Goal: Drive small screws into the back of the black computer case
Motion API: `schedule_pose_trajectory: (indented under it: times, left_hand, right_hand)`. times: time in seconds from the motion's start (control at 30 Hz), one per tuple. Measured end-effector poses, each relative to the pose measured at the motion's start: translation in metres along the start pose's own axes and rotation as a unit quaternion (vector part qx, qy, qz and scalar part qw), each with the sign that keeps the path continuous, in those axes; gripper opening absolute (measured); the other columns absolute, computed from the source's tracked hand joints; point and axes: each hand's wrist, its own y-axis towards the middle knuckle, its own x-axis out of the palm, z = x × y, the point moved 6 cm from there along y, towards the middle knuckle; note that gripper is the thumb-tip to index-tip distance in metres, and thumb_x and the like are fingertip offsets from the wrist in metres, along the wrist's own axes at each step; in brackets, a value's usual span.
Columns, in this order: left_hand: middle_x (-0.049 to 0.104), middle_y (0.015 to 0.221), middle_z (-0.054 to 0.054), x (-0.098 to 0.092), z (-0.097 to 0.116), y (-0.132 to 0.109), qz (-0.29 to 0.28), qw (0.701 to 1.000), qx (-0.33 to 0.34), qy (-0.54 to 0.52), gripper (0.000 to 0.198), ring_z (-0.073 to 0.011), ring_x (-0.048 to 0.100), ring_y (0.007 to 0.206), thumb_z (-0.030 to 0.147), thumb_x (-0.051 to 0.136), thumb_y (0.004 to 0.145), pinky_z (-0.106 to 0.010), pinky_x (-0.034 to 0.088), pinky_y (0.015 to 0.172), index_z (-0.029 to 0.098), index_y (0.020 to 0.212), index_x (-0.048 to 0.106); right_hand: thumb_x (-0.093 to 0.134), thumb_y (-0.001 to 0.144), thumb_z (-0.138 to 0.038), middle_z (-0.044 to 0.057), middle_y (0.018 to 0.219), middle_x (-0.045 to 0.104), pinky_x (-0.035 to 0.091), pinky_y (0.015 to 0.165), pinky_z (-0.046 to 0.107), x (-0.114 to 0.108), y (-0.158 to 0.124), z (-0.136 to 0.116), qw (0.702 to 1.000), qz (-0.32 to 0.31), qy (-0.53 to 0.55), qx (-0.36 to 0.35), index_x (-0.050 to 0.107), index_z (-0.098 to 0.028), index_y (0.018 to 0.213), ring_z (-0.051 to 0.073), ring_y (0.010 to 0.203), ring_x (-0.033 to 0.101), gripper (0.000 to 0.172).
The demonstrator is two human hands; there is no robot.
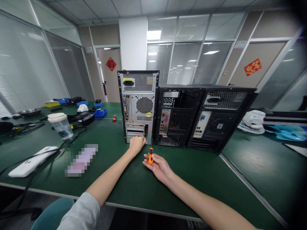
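A silver-backed computer case [145,89] stands upright on the green table with its rear panel facing me. My left hand [137,144] is at its lower part, by the expansion slot covers [134,130]; the fingers are curled, and whatever they pinch is hidden. Just to the right, my right hand [158,166] holds an orange and black screwdriver [150,158] by its handle, the shaft pointing up in front of the case's lower right edge. Whether its tip touches the case I cannot tell.
Two black computer cases, one [176,127] beside the silver one and another [219,121] further right, stand close together. On the left are a clear plastic cup [61,126], a white power bank-like slab [32,162], black cables and blue trays [100,113]. Another orange screwdriver [114,118] stands behind.
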Motion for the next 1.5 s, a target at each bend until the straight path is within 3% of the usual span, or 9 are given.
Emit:
schedule_pose_trajectory:
  times: [0.23,0.43,0.8,0.97,1.1,1.2,1.3,1.4,1.5]
  left_hand:
    - [0.065,0.079,-0.007,0.001,0.0,0.0,-0.002,1.0,0.0,-0.001,0.047,-0.0223,0.061,0.076,0.042,0.021,0.084,-0.031,0.044,0.066,0.02,0.082,0.062]
    - [0.064,0.082,-0.008,-0.001,0.0,-0.001,-0.018,1.0,-0.01,-0.014,0.048,-0.018,0.061,0.079,0.042,0.022,0.084,-0.025,0.042,0.07,0.019,0.086,0.063]
    - [0.063,0.081,-0.007,-0.003,0.001,-0.005,-0.013,1.0,-0.006,0.007,0.049,-0.0185,0.061,0.076,0.045,0.018,0.085,-0.027,0.042,0.066,0.02,0.089,0.06]
    - [0.062,0.084,-0.006,-0.023,-0.003,-0.01,0.043,0.999,0.025,0.013,0.05,-0.0159,0.057,0.078,0.046,0.015,0.085,-0.025,0.04,0.067,0.019,0.087,0.056]
    - [0.058,0.096,-0.009,-0.047,-0.004,-0.016,0.119,0.991,0.048,0.034,0.049,-0.0171,0.051,0.091,0.044,0.015,0.085,-0.028,0.038,0.078,0.019,0.099,0.054]
    - [0.046,0.12,-0.011,-0.059,-0.003,-0.021,0.153,0.986,0.05,0.05,0.047,-0.0218,0.042,0.107,0.047,0.029,0.082,-0.033,0.035,0.088,0.022,0.119,0.044]
    - [0.022,0.14,-0.008,-0.063,0.001,-0.025,0.169,0.982,0.047,0.07,0.069,-0.0273,0.024,0.125,0.049,0.048,0.073,-0.042,0.024,0.101,0.027,0.134,0.022]
    - [-0.001,0.145,-0.007,-0.057,0.004,-0.025,0.152,0.984,0.044,0.087,0.091,-0.0335,0.003,0.132,0.052,0.057,0.065,-0.051,0.013,0.104,0.033,0.136,0.004]
    - [-0.012,0.143,-0.009,-0.047,0.005,-0.023,0.124,0.988,0.036,0.087,0.1,-0.0374,-0.008,0.13,0.055,0.059,0.06,-0.054,0.014,0.103,0.033,0.136,-0.002]
  right_hand:
    - [0.06,0.072,-0.012,0.012,0.086,0.067,0.045,0.087,0.042,0.002,0.0,0.0,1.0,-0.027,-0.001,-0.003,0.06,-0.01,0.079,0.018,0.076,0.065,0.008]
    - [0.062,0.071,-0.014,0.012,0.085,0.067,0.044,0.09,0.042,0.006,0.0,-0.003,0.999,-0.036,-0.004,-0.001,0.061,-0.009,0.077,0.017,0.077,0.065,0.008]
    - [0.061,0.072,-0.013,0.013,0.087,0.067,0.048,0.084,0.034,0.009,-0.001,-0.005,0.999,-0.025,-0.006,0.027,0.059,-0.008,0.078,0.019,0.085,0.064,0.008]
    - [0.06,0.071,-0.013,0.012,0.086,0.067,0.049,0.082,0.033,0.01,-0.002,-0.005,0.999,-0.021,-0.016,0.032,0.056,-0.009,0.078,0.019,0.083,0.065,0.008]
    - [0.063,0.07,-0.015,0.01,0.086,0.067,0.049,0.081,0.035,0.015,-0.007,-0.003,0.997,-0.041,-0.053,0.035,0.051,-0.013,0.079,0.019,0.082,0.065,0.016]
    - [0.064,0.07,-0.018,0.009,0.085,0.067,0.05,0.076,0.038,0.024,-0.014,-0.001,0.989,-0.089,-0.111,0.034,0.046,-0.015,0.082,0.019,0.078,0.065,0.022]
    - [0.062,0.072,-0.02,0.008,0.086,0.066,0.05,0.073,0.041,0.032,-0.02,0.003,0.976,-0.142,-0.159,0.042,0.041,-0.016,0.085,0.019,0.075,0.065,0.025]
    - [0.061,0.074,-0.021,0.008,0.087,0.066,0.05,0.073,0.042,0.036,-0.025,0.007,0.964,-0.179,-0.188,0.052,0.037,-0.018,0.087,0.018,0.074,0.065,0.027]
    - [0.059,0.075,-0.022,0.008,0.087,0.065,0.05,0.072,0.042,0.039,-0.029,0.009,0.955,-0.2,-0.21,0.058,0.035,-0.019,0.089,0.019,0.075,0.065,0.028]
